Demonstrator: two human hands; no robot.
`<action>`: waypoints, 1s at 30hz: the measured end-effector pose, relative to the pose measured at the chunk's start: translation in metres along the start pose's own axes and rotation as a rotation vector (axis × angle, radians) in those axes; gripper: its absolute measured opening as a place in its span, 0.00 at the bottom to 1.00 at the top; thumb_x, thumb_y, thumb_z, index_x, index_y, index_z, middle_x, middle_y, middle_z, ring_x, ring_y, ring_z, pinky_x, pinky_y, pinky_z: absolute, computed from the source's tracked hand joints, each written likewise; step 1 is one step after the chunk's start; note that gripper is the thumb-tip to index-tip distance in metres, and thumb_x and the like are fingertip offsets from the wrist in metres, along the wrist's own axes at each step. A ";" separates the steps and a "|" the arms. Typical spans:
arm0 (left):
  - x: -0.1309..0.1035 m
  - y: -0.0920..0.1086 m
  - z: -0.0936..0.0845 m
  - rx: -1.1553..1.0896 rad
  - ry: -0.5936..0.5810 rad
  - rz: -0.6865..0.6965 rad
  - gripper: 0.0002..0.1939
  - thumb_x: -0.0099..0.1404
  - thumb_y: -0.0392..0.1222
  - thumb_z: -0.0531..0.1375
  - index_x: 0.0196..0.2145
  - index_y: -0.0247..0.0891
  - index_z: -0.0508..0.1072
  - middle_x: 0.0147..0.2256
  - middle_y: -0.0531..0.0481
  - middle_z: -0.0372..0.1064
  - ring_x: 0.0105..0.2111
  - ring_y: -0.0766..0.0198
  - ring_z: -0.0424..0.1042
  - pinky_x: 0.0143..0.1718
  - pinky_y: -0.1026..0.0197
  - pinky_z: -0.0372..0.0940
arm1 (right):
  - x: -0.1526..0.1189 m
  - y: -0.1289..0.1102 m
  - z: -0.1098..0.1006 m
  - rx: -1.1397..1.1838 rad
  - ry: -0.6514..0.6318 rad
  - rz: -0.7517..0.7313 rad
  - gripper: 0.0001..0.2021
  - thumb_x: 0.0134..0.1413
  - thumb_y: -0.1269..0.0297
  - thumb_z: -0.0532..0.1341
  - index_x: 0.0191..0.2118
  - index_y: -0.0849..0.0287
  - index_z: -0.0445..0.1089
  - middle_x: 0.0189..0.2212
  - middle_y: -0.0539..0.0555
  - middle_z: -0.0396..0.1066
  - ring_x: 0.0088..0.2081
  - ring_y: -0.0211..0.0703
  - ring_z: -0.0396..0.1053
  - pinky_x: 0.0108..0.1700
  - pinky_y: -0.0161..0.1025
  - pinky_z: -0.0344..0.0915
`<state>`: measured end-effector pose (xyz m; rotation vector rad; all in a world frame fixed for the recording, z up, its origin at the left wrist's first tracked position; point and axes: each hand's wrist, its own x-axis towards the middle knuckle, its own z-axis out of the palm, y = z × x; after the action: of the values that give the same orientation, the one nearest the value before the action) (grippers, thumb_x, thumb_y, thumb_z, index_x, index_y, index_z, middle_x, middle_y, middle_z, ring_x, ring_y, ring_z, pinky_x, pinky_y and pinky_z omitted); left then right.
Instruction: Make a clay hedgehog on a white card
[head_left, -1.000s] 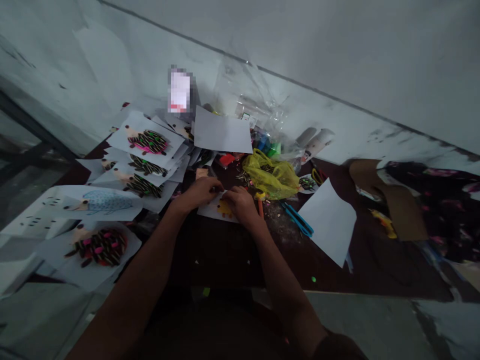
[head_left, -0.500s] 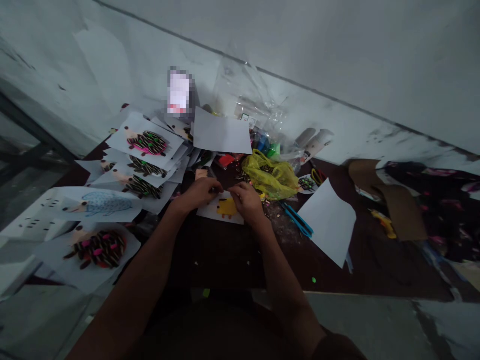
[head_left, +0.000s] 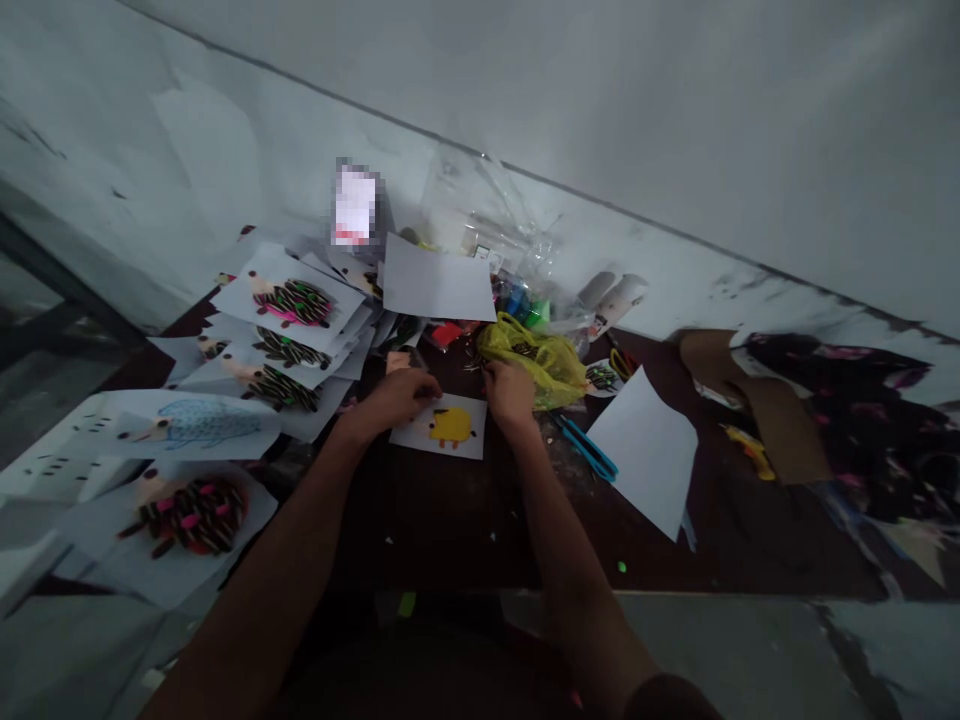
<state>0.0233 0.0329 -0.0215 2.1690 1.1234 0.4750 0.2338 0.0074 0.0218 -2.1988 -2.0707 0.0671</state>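
A small white card point(head_left: 405, 436) lies on the dark table, bearing a yellow animal shape point(head_left: 451, 426) with a dark ear and orange legs. My left hand point(head_left: 401, 398) rests at the card's upper left corner, fingers curled together; what they hold, if anything, is hidden. Off the card's right edge, my right hand point(head_left: 511, 392) has its fingertips pinched at a scatter of small dark bits point(head_left: 471, 352), beside an open yellow plastic bag point(head_left: 559, 372). Whatever is in that pinch is too small to make out.
Stacked sheets with hedgehog pictures point(head_left: 292, 302) fill the left side. Blue-handled scissors point(head_left: 589, 448) and a white sheet point(head_left: 649, 455) lie at right, brown cardboard point(head_left: 787, 430) beyond. A blank sheet point(head_left: 439, 283) and clear plastic packaging point(head_left: 517, 240) are behind, near the wall.
My right hand has moved off the card, up and right to the dark bits by the yellow bag, uncovering the yellow animal. My left hand stays at the card's corner. The view has shifted slightly.
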 end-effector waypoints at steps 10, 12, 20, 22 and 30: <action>0.001 0.000 -0.001 0.013 -0.026 0.006 0.13 0.62 0.32 0.60 0.41 0.37 0.82 0.41 0.45 0.81 0.42 0.58 0.77 0.45 0.60 0.69 | 0.016 0.000 0.005 0.033 0.027 0.012 0.13 0.68 0.67 0.56 0.45 0.60 0.80 0.48 0.62 0.77 0.51 0.51 0.71 0.51 0.40 0.64; 0.000 0.000 0.000 0.005 -0.008 0.020 0.13 0.62 0.31 0.60 0.41 0.38 0.82 0.41 0.45 0.81 0.42 0.58 0.77 0.45 0.60 0.69 | 0.014 0.006 0.008 0.246 0.082 -0.002 0.11 0.65 0.67 0.58 0.43 0.60 0.79 0.42 0.60 0.78 0.46 0.48 0.73 0.49 0.40 0.65; 0.000 0.004 0.001 -0.138 0.191 0.065 0.12 0.63 0.32 0.59 0.39 0.38 0.82 0.39 0.45 0.81 0.39 0.58 0.77 0.45 0.58 0.70 | -0.007 0.006 0.024 1.202 0.026 -0.056 0.12 0.53 0.57 0.65 0.42 0.56 0.75 0.33 0.50 0.78 0.29 0.38 0.69 0.32 0.34 0.66; -0.001 0.008 0.000 -0.228 0.229 0.058 0.11 0.64 0.35 0.60 0.40 0.37 0.82 0.38 0.46 0.81 0.37 0.60 0.77 0.42 0.59 0.70 | -0.013 0.000 0.025 1.304 -0.012 -0.016 0.13 0.51 0.54 0.67 0.39 0.55 0.74 0.33 0.51 0.79 0.26 0.36 0.66 0.29 0.33 0.64; -0.004 0.020 -0.001 -0.538 0.188 0.025 0.13 0.62 0.46 0.65 0.38 0.34 0.81 0.32 0.47 0.79 0.27 0.65 0.73 0.29 0.64 0.67 | -0.020 -0.011 0.029 1.295 -0.009 -0.068 0.11 0.49 0.54 0.67 0.34 0.56 0.76 0.30 0.50 0.76 0.31 0.39 0.70 0.33 0.35 0.67</action>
<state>0.0325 0.0210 -0.0072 1.6937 0.9297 0.8939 0.2185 -0.0103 -0.0063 -1.2691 -1.3524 1.0502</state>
